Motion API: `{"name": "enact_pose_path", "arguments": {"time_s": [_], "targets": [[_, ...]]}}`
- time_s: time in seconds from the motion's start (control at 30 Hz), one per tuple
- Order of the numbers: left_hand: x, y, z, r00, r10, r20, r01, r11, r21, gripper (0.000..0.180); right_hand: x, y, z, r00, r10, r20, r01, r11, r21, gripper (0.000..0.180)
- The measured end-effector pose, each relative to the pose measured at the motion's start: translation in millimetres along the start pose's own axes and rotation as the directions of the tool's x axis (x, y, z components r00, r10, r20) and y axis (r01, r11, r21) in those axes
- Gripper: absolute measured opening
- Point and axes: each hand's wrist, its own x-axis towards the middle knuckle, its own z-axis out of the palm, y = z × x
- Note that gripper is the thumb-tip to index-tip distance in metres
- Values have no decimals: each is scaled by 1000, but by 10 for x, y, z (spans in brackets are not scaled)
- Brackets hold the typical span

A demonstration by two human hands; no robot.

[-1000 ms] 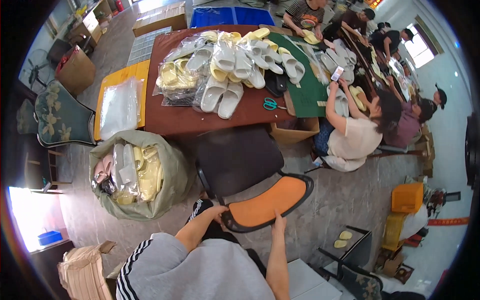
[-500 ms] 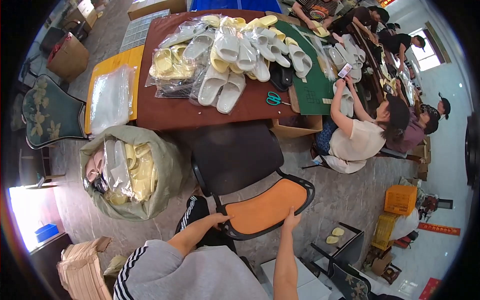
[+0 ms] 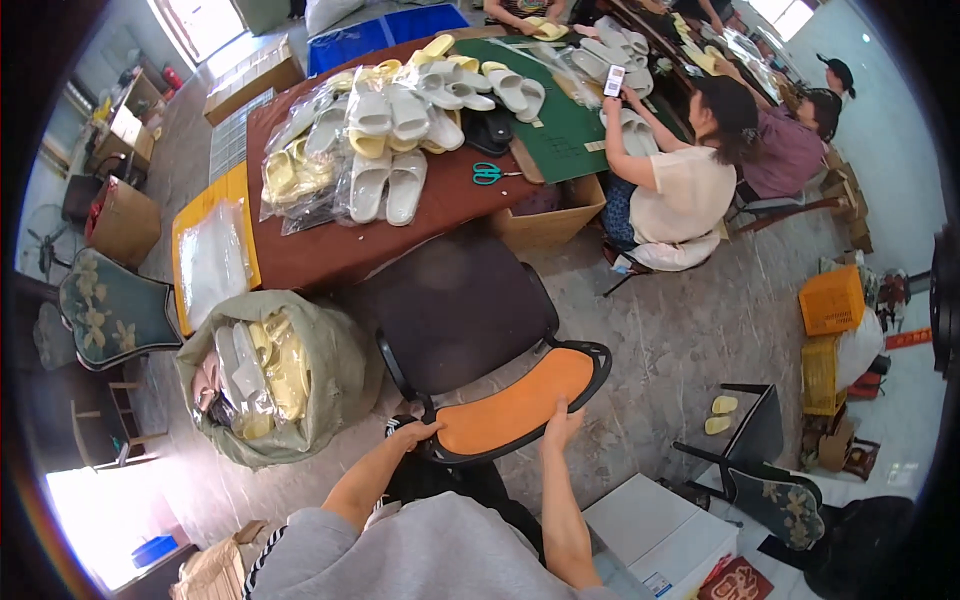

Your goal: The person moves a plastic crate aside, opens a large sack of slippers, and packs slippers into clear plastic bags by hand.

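Between my hands is an office chair with a dark seat and an orange backrest in a black frame. My left hand grips the left end of the backrest, its thumb over the orange panel. On the near right edge, my right hand is closed around the frame; its fingers underneath are mostly hidden. The seat's far edge is close to a table with a brown cloth. A pile of grey and yellow slippers lies on it, some in clear bags, beside teal-handled scissors.
An open sack of bagged slippers stands left of the chair. A cardboard box sits under the table. To the right, a seated person holds a phone. A white box and a fallen-looking chair are at lower right.
My view has turned and shifted, so the table and sack sit differently in it. Both hands keep their hold on the chair's backrest. The chair stands much the same against the table.
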Motion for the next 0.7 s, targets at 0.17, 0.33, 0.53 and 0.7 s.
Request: {"name": "enact_pose_path", "arguments": {"time_s": [0.17, 0.33, 0.53, 0.7], "targets": [[35, -57, 288, 996, 54, -66, -51, 998, 46, 96, -49, 85, -413, 996, -68, -54, 73, 991, 109, 34], [745, -52, 563, 984, 134, -121, -129, 990, 51, 71, 244, 122, -623, 989, -48, -139, 52, 998, 20, 35], [844, 446, 887, 929, 301, -215, -303, 953, 23, 58, 796, -20, -753, 982, -153, -115, 144, 986, -80, 32], [831, 1019, 984, 960, 214, -183, -192, 973, 128, 63, 1234, -109, -899, 993, -95, -70, 84, 985, -149, 35]]}}
